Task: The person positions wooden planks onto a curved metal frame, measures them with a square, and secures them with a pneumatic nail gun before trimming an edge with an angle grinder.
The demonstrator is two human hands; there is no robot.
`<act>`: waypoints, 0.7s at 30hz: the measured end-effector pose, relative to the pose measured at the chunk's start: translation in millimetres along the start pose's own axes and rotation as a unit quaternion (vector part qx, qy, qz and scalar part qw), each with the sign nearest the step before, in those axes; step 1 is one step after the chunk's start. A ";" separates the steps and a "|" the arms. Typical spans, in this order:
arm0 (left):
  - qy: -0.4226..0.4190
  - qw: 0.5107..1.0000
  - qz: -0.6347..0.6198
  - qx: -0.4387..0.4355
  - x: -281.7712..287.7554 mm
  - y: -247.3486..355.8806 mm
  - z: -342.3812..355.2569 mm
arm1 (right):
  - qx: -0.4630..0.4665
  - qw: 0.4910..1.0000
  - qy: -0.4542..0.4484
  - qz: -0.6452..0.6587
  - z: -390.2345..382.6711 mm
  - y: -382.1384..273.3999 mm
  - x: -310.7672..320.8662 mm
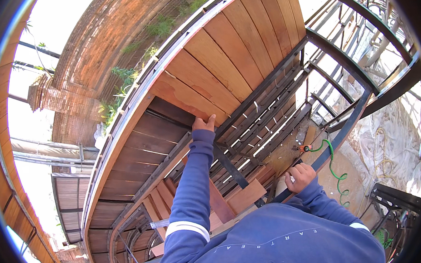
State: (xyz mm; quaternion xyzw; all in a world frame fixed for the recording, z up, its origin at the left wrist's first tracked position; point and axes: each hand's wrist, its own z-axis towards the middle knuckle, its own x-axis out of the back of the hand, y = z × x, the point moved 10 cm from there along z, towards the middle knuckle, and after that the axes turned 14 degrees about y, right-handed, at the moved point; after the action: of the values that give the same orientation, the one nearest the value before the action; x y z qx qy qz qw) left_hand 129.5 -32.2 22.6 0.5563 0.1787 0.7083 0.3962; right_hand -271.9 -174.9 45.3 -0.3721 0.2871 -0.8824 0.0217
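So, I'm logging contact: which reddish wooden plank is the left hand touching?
The row's nearest reddish wooden plank, bordering the dark gap; only it meets the left hand.

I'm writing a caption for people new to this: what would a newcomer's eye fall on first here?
Probably the curving run of reddish-brown planks at top centre, with the left hand at its near edge. Next, the bright green coiled hose stands out, to the right of the curled right hand. The curved brick wall at upper left is striking too.
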 end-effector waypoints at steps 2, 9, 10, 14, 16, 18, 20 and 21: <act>-0.015 1.000 0.010 -0.009 0.5 6.0 -0.7 | 0.002 1.000 -0.009 -0.010 -0.1 -0.6 -2.4; -0.012 1.000 0.019 0.003 4.9 9.5 -3.2 | 0.020 0.998 -0.043 -0.037 -2.3 -7.1 -13.1; -0.012 1.000 0.019 0.002 10.4 20.0 -6.2 | 0.023 0.998 -0.048 -0.040 -2.3 -8.4 -14.2; 0.004 0.998 0.057 -0.011 7.9 10.5 -4.1 | 0.030 0.997 -0.061 -0.047 -4.1 -11.3 -18.8; -0.010 0.997 0.079 -0.008 4.6 8.4 -4.3 | 0.027 0.996 -0.067 -0.060 -5.4 -13.1 -19.3; -0.002 0.999 0.046 -0.011 6.8 11.4 -4.3 | 0.024 0.996 -0.070 -0.059 -8.7 -9.0 -22.7; -0.018 1.000 0.012 -0.001 6.5 15.0 -5.8 | 0.022 0.995 -0.078 -0.061 -11.4 -8.5 -24.4; -0.026 1.000 -0.006 0.004 6.0 17.6 -5.7 | 0.021 0.994 -0.089 -0.065 -10.9 -7.9 -26.1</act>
State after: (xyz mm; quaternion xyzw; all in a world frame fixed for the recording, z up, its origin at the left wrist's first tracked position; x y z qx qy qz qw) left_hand 117.4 -37.5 36.9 0.5748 0.1741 0.6908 0.4026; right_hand -258.9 -156.4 26.6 -0.4667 0.2402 -0.8512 -0.0022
